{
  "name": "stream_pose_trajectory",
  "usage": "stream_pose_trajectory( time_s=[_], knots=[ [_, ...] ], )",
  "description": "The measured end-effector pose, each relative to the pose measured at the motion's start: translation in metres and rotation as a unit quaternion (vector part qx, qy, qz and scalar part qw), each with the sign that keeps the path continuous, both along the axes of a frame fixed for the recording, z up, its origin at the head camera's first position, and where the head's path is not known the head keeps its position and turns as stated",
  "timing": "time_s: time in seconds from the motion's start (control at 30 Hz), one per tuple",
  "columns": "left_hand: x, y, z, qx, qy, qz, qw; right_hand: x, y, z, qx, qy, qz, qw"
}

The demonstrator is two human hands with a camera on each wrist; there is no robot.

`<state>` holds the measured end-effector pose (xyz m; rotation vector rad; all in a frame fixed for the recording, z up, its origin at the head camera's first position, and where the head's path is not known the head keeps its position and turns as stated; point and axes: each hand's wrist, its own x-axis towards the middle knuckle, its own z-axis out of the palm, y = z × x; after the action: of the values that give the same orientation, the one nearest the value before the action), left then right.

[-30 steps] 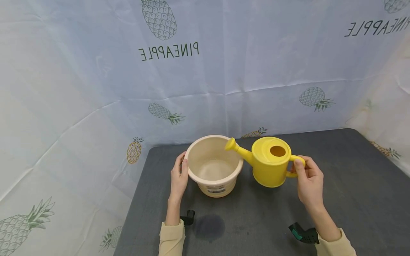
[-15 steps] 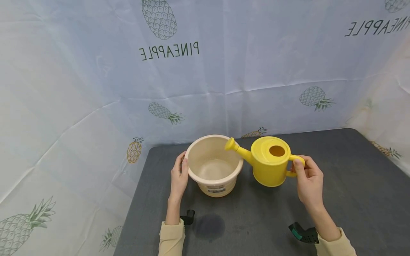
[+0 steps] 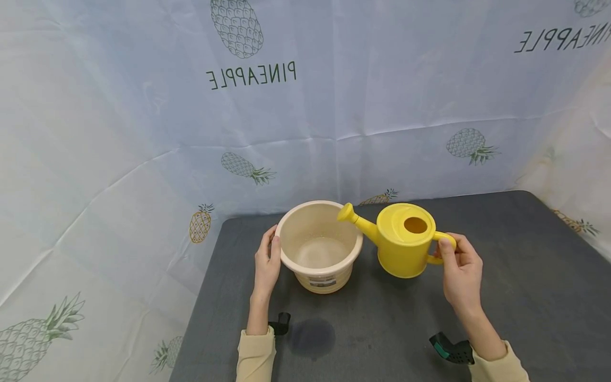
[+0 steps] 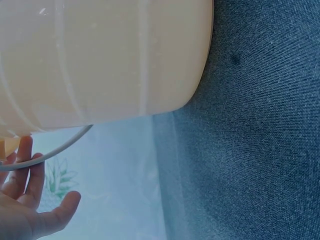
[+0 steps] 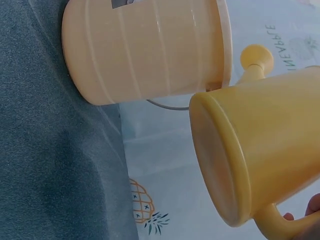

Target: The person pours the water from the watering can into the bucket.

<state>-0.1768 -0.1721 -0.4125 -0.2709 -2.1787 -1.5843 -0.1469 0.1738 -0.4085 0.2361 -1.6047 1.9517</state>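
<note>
From the head camera, one dark grey worktop (image 3: 525, 276) carries one cream bucket (image 3: 320, 249), standing upright with its mouth open to the top, and beside it, to the right, one yellow watering can (image 3: 403, 241) is held clear of the worktop, a shadow showing under its base. The right hand (image 3: 460, 273) grips the can by its handle, thumb on top and fingers curled round the loop; the can's single spout reaches left over the bucket's rim. The left hand (image 3: 267, 262) lies flat against the bucket's left side with straight fingers, holding nothing. Two cream sleeves show at the bottom edge, each with one dark strap piece near it. A pale cloth (image 3: 143, 132) printed with pineapples hangs behind and to the left. In the left wrist view, the bucket's wall (image 4: 105, 60) fills the top, one thin wire bail curves below it, and the left hand's fingers (image 4: 25, 165) lie straight beside it, touching the wire. In the right wrist view, the bucket (image 5: 150, 50) rests on the worktop (image 5: 50, 165) while the watering can (image 5: 255, 150) hangs off it, base plainly in the air, spout tip at the bucket's rim; only a fingertip of the right hand (image 5: 312, 206) shows by the handle.
</note>
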Motion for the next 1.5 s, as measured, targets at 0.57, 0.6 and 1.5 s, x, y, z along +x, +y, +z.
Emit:
stream_pose_trajectory(
  time_s=[0.57, 0.6, 1.5],
  knots=[
    [0.000, 0.000, 0.001, 0.013, -0.010, -0.011, 0.9998, 0.000, 0.003, -0.014, -0.063, 0.039, -0.003, 0.997],
    [0.000, 0.000, 0.001, 0.014, -0.011, -0.012, 0.9998, 0.000, 0.003, -0.016, -0.067, 0.041, -0.004, 0.997],
    [-0.002, -0.001, -0.002, 0.009, -0.008, -0.009, 0.9999, -0.008, 0.007, -0.048, -0.107, 0.013, -0.048, 0.993]
  ],
)
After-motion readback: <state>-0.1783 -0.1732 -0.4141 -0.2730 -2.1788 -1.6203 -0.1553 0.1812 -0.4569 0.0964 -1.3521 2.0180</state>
